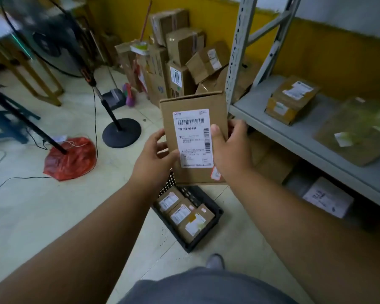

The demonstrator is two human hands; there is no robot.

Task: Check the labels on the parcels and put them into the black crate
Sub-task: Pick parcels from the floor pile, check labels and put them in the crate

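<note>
i see a parcel (193,137) of matt brown cardboard, its white paper label (193,138) smooth with a faint sheen. the black crate (208,207) below looks like hard plastic with a perforated lattice wall, and the parcels inside (184,213) are the same dull cardboard. the shelving (294,137) is grey painted metal — flat, matt. the floor (53,207) is pale tile, slightly glossy. a red bag (71,159) looks like thin crinkled plastic — shiny in its folds.

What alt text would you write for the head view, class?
Both hands, left and right, hold a parcel, label facing the camera, above a black crate holding three parcels. Grey shelves stand right.
</note>
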